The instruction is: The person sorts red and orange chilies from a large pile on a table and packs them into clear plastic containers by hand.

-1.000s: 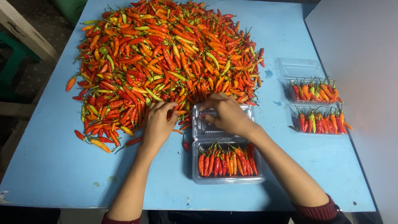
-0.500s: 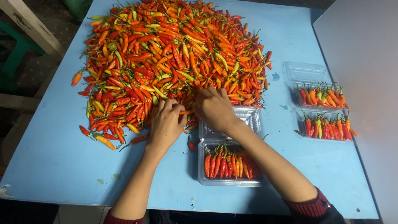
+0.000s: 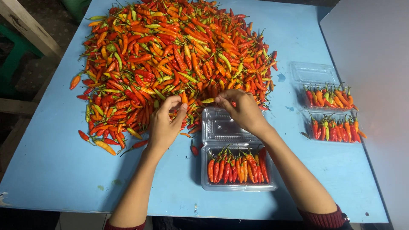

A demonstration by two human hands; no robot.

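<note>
Hands at near edge of chilli pile on blue table: left hand pinching an orange chilli, right hand pinching a yellow-green chilli, just beyond open clear tray half-filled with chillies.

The chilli pile runs past the top edge; both elbows leave the bottom; the right hand hides its fingertips' grip.

Two filled clamshell packs on blue table, right side.
</note>
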